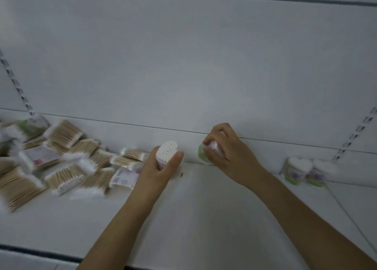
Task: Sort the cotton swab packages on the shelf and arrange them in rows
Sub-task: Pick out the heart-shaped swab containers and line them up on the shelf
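Step in hand, as judged: moving heart-shaped swab tubs toward row at shelf (204,208) right end

Left hand (157,167): fingers gripping upright heart-shaped tub (166,153), swab tips facing up

Right hand (226,149): fingers closing round second tub (204,150), green base showing, tilted, near back wall

Placed: two heart tubs (306,172) standing side by side, far right

Still waiting: loose pile of flat wooden-stick swab packs (61,159), left, blurred; count uncertain, roughly a dozen or more

Next move probably needing: setting both tubs upright beside placed pair, keeping line straight

Your left hand (161,165) grips a pack (166,152) showing a white dotted face of swab tips; your right hand (223,147) covers a pack (203,152) with a green end and pinkish-white side. The pile (61,157) is tan-stemmed, white-tipped. The shelf (204,208) is plain white.
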`<state>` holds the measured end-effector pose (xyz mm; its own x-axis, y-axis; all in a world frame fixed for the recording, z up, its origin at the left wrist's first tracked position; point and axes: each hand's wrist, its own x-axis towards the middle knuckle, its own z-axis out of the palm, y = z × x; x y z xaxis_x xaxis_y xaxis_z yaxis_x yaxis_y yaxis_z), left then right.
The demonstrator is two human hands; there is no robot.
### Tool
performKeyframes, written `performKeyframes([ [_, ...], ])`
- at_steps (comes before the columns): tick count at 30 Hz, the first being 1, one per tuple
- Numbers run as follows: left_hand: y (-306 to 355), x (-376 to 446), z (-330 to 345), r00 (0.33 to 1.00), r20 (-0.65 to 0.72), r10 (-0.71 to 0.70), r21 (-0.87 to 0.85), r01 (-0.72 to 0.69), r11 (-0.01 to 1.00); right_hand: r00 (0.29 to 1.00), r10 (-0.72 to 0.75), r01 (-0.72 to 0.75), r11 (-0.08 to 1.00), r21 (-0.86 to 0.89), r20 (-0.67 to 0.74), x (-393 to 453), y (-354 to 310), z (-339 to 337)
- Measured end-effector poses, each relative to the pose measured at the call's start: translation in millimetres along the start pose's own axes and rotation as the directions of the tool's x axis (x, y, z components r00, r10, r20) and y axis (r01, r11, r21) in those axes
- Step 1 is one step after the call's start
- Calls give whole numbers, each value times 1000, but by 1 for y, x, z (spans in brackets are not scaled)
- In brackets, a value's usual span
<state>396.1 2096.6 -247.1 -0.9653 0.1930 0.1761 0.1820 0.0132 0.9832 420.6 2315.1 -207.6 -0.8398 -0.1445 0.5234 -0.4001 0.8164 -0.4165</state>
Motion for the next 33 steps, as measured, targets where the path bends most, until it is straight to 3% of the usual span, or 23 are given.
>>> performKeyframes([
  [6, -10, 10, 101, 973, 210, -95, 145, 65, 987, 981, 193, -194, 980, -36, -26, -64, 68, -68],
  [10, -13, 14, 142, 992, 109, -63, 195, 41, 980, 974, 208, -211, 977, -26, -94, -78, 88, -81],
  [14, -21, 27, 177, 999, 11, 49, 407, -49, 912, 986, 88, -119, 965, -232, -139, -87, 115, -84],
  [17, -34, 26, 201, 995, -5, 102, 514, -85, 854, 985, -12, -63, 905, -422, -174, -97, 138, -78],
  [19, -44, 14, 211, 994, -6, 110, 551, -88, 830, 985, -42, -39, 892, -451, -168, -103, 147, -73],
  [22, -61, 10, 214, 982, 49, 184, 680, -167, 714, 988, -8, -60, 902, -427, -156, -105, 153, -68],
  [26, -60, 11, 208, 985, 55, 163, 614, -162, 772, 982, 72, -139, 899, -416, -174, -105, 153, -69],
  [33, -60, 12, 213, 987, 27, 158, 639, -139, 756, 981, 82, -155, 874, -461, -175, -107, 152, -69],
])
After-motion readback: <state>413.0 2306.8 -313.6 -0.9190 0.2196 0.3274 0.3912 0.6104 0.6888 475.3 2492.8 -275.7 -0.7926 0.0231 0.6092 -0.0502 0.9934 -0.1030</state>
